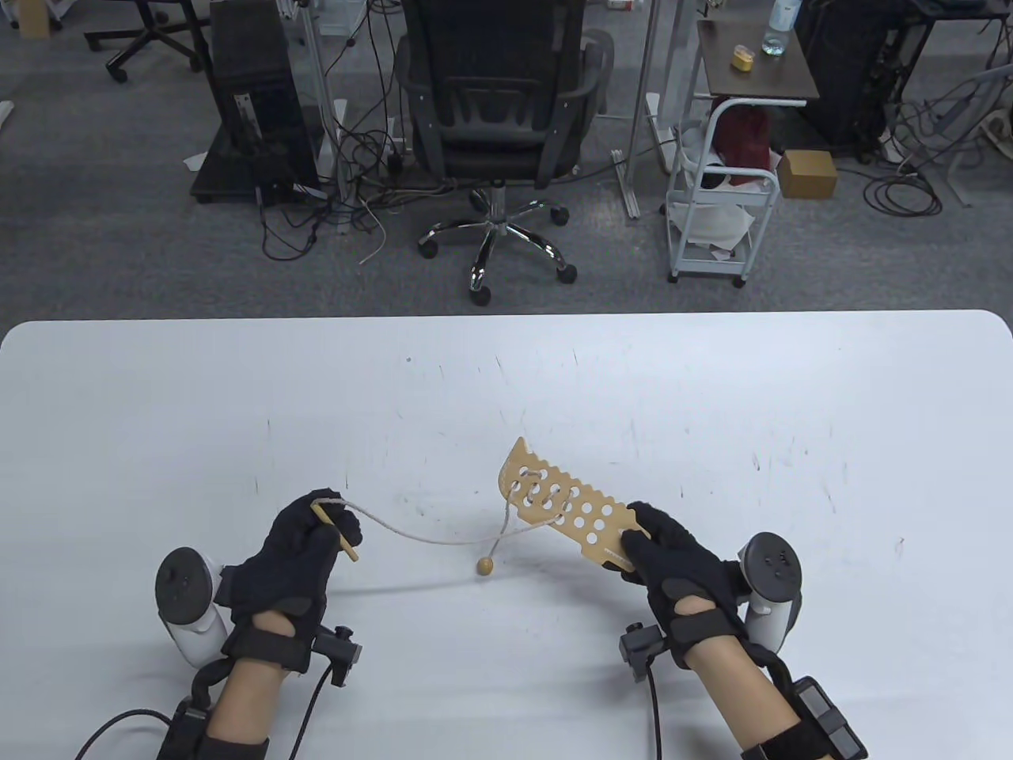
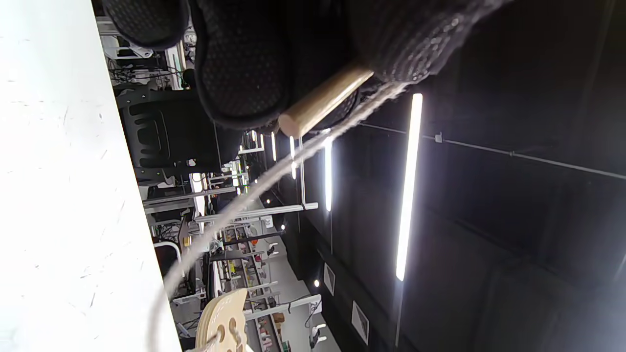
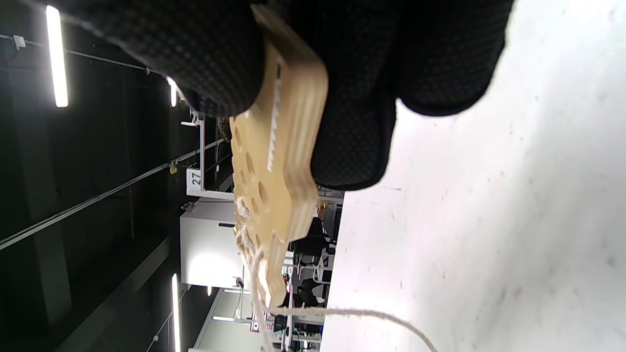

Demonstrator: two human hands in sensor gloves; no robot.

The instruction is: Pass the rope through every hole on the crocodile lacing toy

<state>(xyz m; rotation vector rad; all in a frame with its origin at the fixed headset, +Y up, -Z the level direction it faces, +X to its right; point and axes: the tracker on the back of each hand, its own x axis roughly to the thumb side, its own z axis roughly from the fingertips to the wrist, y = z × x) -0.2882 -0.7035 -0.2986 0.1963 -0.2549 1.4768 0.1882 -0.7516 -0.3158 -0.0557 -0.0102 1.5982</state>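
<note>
A flat wooden crocodile lacing toy (image 1: 566,507) with many round holes is held above the white table (image 1: 506,380), its far end pointing up-left. My right hand (image 1: 645,542) grips its near end. In the right wrist view the toy (image 3: 274,186) juts out between thumb and fingers. Beige rope (image 1: 419,534) is laced through the holes at the far end. It sags left to a wooden needle (image 1: 334,532) that my left hand (image 1: 316,526) pinches. The left wrist view shows the needle (image 2: 325,100) between my fingers. A wooden bead (image 1: 485,565) hangs on the rope's other end.
The table's far edge (image 1: 506,317) runs across the middle of the table view. Beyond it stand a black office chair (image 1: 498,103), a white cart (image 1: 720,190) and a computer tower (image 1: 253,103).
</note>
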